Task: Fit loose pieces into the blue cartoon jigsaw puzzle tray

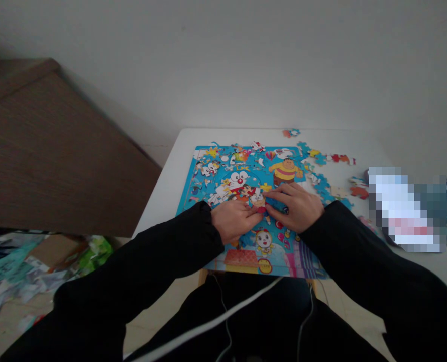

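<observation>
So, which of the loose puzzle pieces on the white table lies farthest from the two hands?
The small orange-and-blue piece at the far edge of the table, alone beyond the puzzle board. The other loose pieces lie to the right, nearer the right hand.

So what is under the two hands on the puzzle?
Both the left hand and right hand rest on the cartoon jigsaw puzzle. A small character piece shows between them; pieces beneath the palms are hidden.
</observation>
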### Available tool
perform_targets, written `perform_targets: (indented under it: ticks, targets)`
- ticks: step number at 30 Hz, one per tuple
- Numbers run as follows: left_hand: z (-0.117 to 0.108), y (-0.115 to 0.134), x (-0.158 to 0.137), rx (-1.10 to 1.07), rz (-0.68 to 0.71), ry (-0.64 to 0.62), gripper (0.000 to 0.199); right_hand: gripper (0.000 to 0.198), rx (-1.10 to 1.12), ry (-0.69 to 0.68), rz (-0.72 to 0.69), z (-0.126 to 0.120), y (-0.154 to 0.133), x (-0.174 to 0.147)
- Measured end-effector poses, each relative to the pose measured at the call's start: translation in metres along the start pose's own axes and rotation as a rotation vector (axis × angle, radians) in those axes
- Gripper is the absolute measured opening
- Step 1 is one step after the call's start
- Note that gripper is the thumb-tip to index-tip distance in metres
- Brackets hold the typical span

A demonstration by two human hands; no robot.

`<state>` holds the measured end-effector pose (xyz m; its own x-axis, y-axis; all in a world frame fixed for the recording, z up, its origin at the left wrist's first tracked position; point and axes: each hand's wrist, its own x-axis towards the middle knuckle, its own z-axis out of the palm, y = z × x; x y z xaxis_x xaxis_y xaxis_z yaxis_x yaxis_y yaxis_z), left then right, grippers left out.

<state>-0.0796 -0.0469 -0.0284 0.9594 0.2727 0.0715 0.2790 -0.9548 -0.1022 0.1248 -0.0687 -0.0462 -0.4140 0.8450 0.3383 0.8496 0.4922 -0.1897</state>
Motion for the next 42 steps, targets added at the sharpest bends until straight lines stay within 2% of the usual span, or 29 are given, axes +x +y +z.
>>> perform_targets:
  ticks: [5, 8, 11, 16, 19, 22, 24, 25, 27, 29, 31, 35, 42]
  targets:
    - [-0.005, 0.006, 0.003, -0.006, -0.006, -0.065, 0.031, 0.028, 0.004, -0.007, 0.002, 0.000, 0.000, 0.000]
    - [-0.005, 0.006, 0.003, -0.027, -0.026, -0.058, 0.030, 0.027, 0.001, 0.003, 0.004, 0.000, 0.000, 0.000]
    - [-0.001, -0.002, 0.001, -0.124, -0.085, 0.019, 0.026, 0.027, -0.005, 0.014, -0.004, 0.001, 0.000, 0.000]
    - [-0.003, -0.020, -0.004, -0.211, -0.222, 0.245, 0.026, 0.028, -0.022, 0.016, 0.003, 0.001, 0.000, 0.000]
    - [-0.015, -0.033, -0.008, -0.107, -0.468, 0.266, 0.027, 0.030, -0.014, 0.008, 0.000, 0.000, 0.001, 0.000]
    - [-0.024, -0.053, -0.016, 0.013, -0.817, 0.151, 0.030, 0.029, -0.010, 0.007, -0.006, 0.000, 0.001, 0.000]
    - [-0.025, -0.071, -0.024, 0.038, -0.975, 0.080, 0.035, 0.028, -0.013, 0.009, -0.010, -0.001, 0.001, 0.000]
    - [-0.023, -0.079, -0.028, 0.034, -1.009, 0.046, 0.040, 0.028, -0.014, 0.008, -0.013, -0.001, 0.001, 0.000]
    - [-0.017, -0.095, -0.035, 0.014, -0.992, -0.032, 0.050, 0.027, -0.016, 0.007, -0.011, -0.001, 0.001, 0.000]
    - [-0.009, -0.106, -0.040, -0.010, -0.905, -0.104, 0.058, 0.028, -0.016, 0.005, -0.008, -0.001, 0.001, 0.000]
    - [-0.001, -0.113, -0.042, -0.025, -0.841, -0.125, 0.061, 0.028, -0.013, 0.001, -0.006, -0.001, 0.002, -0.001]
    - [0.006, -0.118, -0.041, -0.060, -0.856, -0.095, 0.056, 0.028, -0.001, 0.000, -0.014, 0.000, 0.002, -0.001]
    - [0.003, -0.113, -0.039, -0.161, -0.916, 0.023, 0.050, 0.028, 0.010, 0.016, -0.014, -0.001, 0.002, 0.000]
